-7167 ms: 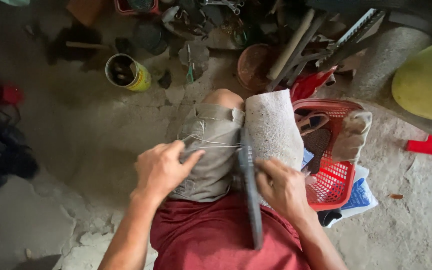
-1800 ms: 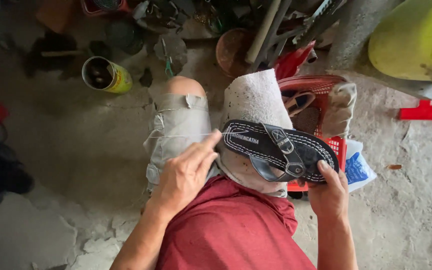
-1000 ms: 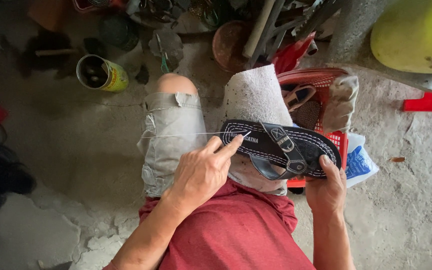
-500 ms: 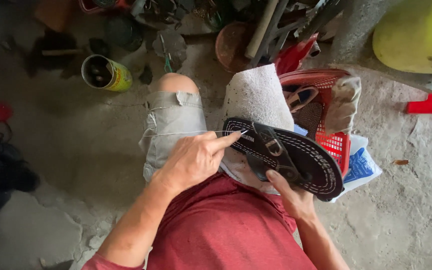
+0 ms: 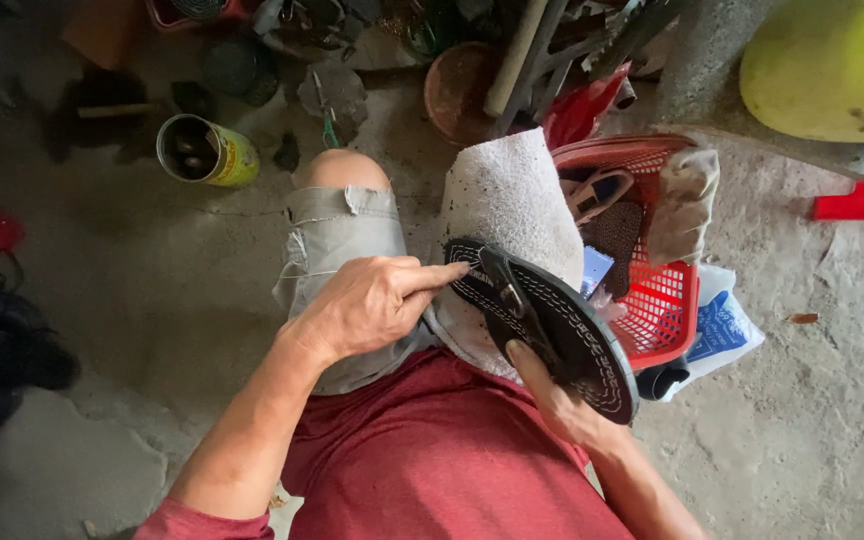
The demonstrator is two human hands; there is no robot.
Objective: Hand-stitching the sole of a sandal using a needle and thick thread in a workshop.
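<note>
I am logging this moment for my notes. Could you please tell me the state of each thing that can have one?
Sandal: upper side up, resting tilted on the cloth.
Left hand: forefinger stretched onto the sandal's front edge.
Right hand: gripping the sandal's heel end from below.
Grey cloth: draped over the right knee.
Can: open, on the floor.
Red basket: open, holding a shoe.

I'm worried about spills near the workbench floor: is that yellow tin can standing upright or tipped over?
Tipped. The yellow tin can lies on its side on the concrete floor, its open mouth facing the camera, dark inside; contents cannot be told.
</note>
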